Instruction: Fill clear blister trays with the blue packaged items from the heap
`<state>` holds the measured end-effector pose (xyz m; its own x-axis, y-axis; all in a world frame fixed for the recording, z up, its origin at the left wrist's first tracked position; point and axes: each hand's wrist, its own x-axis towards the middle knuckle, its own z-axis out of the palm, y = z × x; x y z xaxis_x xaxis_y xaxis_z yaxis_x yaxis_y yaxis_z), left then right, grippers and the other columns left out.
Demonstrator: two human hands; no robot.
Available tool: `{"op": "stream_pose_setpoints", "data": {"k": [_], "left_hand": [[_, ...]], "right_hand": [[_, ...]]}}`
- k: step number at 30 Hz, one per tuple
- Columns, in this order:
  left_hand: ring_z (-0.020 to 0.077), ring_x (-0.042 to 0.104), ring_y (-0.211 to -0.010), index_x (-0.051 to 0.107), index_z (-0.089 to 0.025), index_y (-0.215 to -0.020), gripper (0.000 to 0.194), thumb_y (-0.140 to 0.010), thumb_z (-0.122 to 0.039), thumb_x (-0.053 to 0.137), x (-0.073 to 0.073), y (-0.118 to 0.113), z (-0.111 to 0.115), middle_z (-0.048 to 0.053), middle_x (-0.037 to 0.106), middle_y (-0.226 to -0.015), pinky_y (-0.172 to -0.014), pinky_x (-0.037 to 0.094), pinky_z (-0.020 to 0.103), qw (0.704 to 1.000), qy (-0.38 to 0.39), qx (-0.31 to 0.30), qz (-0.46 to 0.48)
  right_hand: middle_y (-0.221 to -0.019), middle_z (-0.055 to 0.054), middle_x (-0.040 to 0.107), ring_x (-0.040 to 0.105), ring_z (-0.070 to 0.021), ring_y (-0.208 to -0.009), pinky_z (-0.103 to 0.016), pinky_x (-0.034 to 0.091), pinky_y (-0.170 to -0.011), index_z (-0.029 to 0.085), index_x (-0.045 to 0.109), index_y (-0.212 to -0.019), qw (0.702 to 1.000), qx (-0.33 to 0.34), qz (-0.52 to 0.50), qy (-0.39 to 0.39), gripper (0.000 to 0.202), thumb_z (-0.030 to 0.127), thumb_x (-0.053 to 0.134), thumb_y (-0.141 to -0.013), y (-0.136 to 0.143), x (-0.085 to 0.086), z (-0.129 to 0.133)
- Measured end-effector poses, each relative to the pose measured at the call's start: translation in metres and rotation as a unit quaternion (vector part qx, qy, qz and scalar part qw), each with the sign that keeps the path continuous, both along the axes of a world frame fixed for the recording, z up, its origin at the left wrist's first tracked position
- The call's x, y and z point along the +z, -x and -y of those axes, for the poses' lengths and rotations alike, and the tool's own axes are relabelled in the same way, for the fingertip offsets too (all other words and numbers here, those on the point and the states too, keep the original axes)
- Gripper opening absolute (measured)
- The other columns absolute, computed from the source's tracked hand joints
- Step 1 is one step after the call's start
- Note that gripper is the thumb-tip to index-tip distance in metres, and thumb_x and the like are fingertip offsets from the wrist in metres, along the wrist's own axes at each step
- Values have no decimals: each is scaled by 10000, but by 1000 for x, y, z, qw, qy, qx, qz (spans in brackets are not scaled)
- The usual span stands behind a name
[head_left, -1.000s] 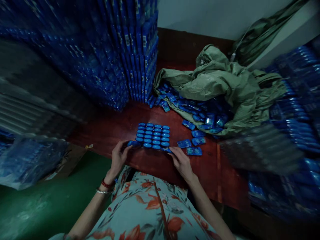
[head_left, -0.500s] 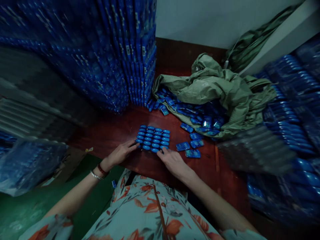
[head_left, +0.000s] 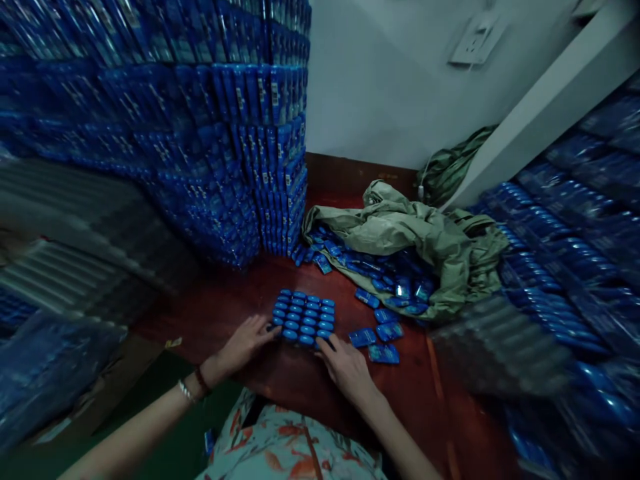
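A tight block of small blue packs [head_left: 301, 320], standing on end in rows with shiny rounded tops, sits on the dark red tabletop [head_left: 280, 383]. At its near left corner is my left hand [head_left: 250, 340], fingers stretched out and thumb apart, the tips touching the outer packs. My right hand [head_left: 346, 363] lies at the near right corner, its fingers loosely bent and spread against the end packs. Neither hand is wrapped round a pack. Just right of the block, several loose blue packs [head_left: 384, 353] lie flat.
A green sack [head_left: 400, 227] lies open behind, spilling more blue packs. Tall stacks of wrapped blue packs [head_left: 270, 160] rise at the back left, others [head_left: 565, 267] at the right. Grey corrugated trays [head_left: 505, 347] stand at the right, and more [head_left: 65, 280] at the left.
The view has tilted up, so the scene sits lower and more wall shows. My left fingers have lifted and spread slightly; both hands stay at the block's near corners.
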<state>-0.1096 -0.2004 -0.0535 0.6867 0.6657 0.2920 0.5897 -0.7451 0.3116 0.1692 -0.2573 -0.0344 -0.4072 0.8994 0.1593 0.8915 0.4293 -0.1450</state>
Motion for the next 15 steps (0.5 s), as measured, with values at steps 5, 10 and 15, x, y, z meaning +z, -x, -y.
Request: {"op": "stream_pose_setpoints", "data": {"k": [5, 10, 15], "left_hand": [[260, 362, -1255, 477, -256, -1272, 381, -902, -348, 484, -14, -20, -6, 123, 362, -1350, -1029, 366, 462, 980, 59, 69, 176], [244, 237, -1369, 268, -185, -1404, 589, -928, -530, 302, -11, -38, -27, 140, 260, -1466, -1137, 193, 461, 921, 141, 157, 327], [198, 165, -1410, 262, -148, -1425, 601, -947, -512, 255, 6, -51, -57, 114, 223, -1518, -1162, 106, 365, 851, 250, 280, 368]], "right_hand": [[-1010, -89, 621, 622, -209, -908, -310, 512, -761, 218, 535, -1216, 973, -75, -218, -33, 363, 394, 441, -913, -2, -21, -17], [-1058, -90, 619, 604, -217, -962, -352, 499, -816, 211, 552, -1176, 954, -108, -278, -9, 381, 435, 373, -924, 0, -15, -41], [-1326, -139, 454, 408, -236, -1253, -440, 343, -1033, 179, 399, -1356, 930, -178, -315, -67, 529, 470, 262, -936, 13, -6, -64]]}}
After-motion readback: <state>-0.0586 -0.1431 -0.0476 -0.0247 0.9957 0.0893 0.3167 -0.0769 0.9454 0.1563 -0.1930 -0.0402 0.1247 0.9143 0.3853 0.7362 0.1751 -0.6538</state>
